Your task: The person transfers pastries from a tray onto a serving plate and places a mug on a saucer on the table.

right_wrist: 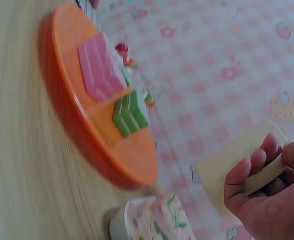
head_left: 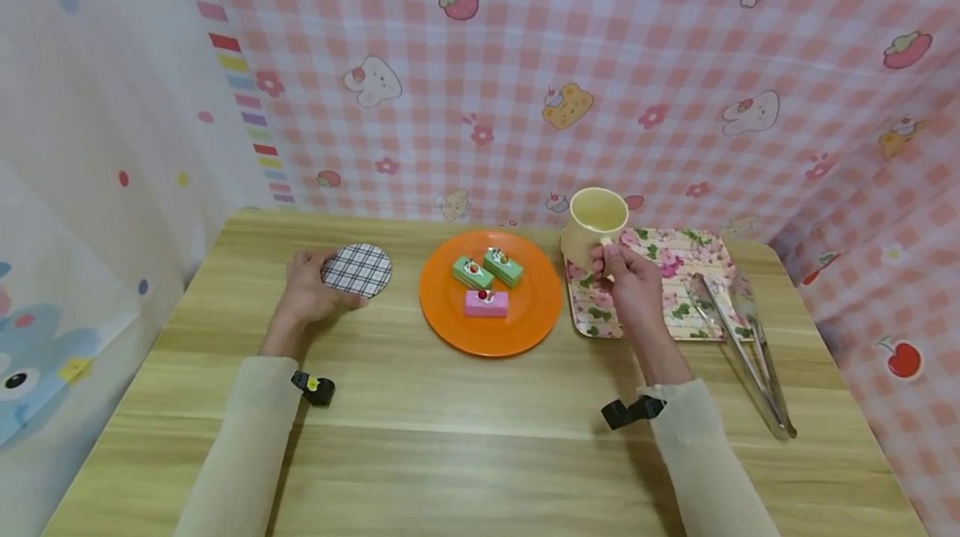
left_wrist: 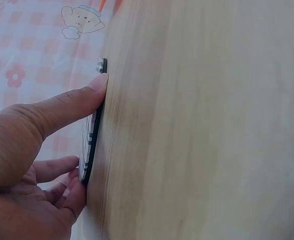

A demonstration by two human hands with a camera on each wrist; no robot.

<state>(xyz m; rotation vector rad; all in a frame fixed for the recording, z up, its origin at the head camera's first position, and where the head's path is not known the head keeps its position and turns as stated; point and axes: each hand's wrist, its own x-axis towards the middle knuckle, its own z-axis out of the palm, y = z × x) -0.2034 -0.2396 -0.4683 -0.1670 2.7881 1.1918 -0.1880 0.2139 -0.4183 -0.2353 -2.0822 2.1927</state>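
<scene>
A round coaster (head_left: 358,270) with a dark check pattern lies at the back left of the table. My left hand (head_left: 306,288) holds it by the edge; in the left wrist view the thumb is on one side of the coaster (left_wrist: 89,145) and the fingertips are on the other. A pale yellow mug (head_left: 583,238) is in my right hand (head_left: 636,291). The fingers curl through its handle (right_wrist: 266,175), and the mug is upright, held up over the flowered tray (head_left: 592,327).
Between the hands stands an orange plate (head_left: 442,324) with two green cake slices (head_left: 472,273) and one pink cake slice (head_left: 486,304). Metal tongs (head_left: 738,353) lean across the tray's right end onto the wooden table (head_left: 465,454). A checked curtain (head_left: 480,87) hangs behind.
</scene>
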